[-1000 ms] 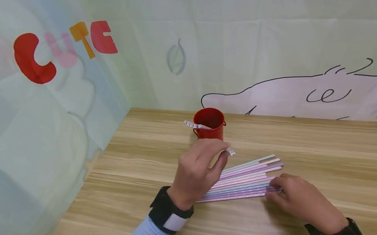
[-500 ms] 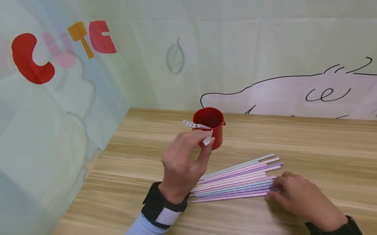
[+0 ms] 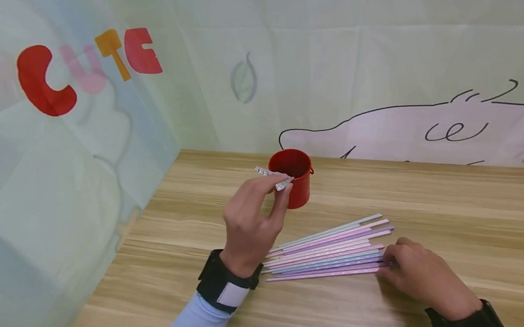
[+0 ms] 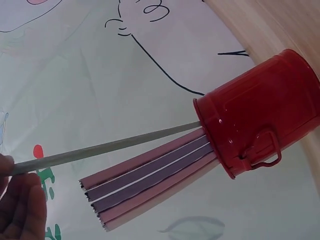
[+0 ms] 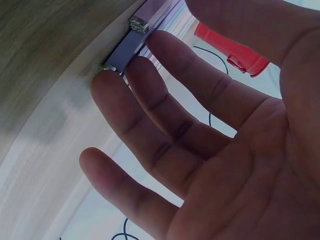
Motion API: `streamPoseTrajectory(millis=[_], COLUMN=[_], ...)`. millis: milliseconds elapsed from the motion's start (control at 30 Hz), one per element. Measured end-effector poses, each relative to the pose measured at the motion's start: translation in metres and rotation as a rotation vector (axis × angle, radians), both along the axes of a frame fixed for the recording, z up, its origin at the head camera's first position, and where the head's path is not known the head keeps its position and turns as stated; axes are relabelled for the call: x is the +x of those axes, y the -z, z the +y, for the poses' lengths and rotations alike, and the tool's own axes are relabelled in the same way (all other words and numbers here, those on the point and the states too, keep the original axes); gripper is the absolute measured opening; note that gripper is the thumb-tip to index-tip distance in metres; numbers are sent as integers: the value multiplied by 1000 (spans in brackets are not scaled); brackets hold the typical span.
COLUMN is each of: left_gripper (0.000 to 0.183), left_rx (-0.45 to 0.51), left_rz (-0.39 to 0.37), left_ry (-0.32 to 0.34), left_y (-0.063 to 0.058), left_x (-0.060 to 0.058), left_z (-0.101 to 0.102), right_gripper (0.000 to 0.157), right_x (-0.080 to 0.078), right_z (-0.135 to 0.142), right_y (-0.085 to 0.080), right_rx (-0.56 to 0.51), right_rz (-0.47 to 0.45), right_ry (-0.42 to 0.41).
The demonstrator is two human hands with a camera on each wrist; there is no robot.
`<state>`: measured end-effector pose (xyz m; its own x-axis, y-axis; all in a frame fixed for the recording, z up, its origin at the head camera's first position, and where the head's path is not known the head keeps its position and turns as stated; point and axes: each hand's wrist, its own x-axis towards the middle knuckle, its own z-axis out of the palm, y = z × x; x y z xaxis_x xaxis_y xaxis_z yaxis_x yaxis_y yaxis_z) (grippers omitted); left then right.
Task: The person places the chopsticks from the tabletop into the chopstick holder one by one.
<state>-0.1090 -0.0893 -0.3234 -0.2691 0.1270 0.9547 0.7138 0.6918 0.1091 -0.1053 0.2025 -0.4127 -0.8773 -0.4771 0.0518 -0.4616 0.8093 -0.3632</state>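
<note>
While my left hand [image 3: 250, 221] pinches one stick [image 4: 107, 146] angled into the red bucket [image 3: 294, 177] near the bench's far edge, my right hand [image 3: 416, 275], fingers relaxed, rests on the fanned sticks [image 3: 330, 249].

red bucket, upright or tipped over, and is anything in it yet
Upright. The red bucket stands on the table, mouth up, with several pastel sticks in it; the left hand holds another stick at its rim.

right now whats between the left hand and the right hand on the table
In the head view, a fanned row of pastel sticks lies on the table between the left hand and right hand, whose fingertips touch its end.
</note>
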Motion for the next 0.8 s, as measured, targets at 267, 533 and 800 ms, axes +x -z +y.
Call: streamPoseTrajectory(millis=[267, 533, 800], left_gripper=[27, 35, 34], left_rx=[-38, -75, -59], left_rz=[-148, -284, -235], left_ry=[-103, -212, -162], left_y=[8, 14, 9], left_x=[-5, -10, -6], left_z=[-4, -10, -6], right_gripper=[16, 14, 11], right_x=[-1, -3, -3], right_z=[1, 2, 3], right_y=[4, 8, 6], right_rx=[8, -2, 6], right_rz=[29, 65, 115], right_ry=[-10, -38, -65])
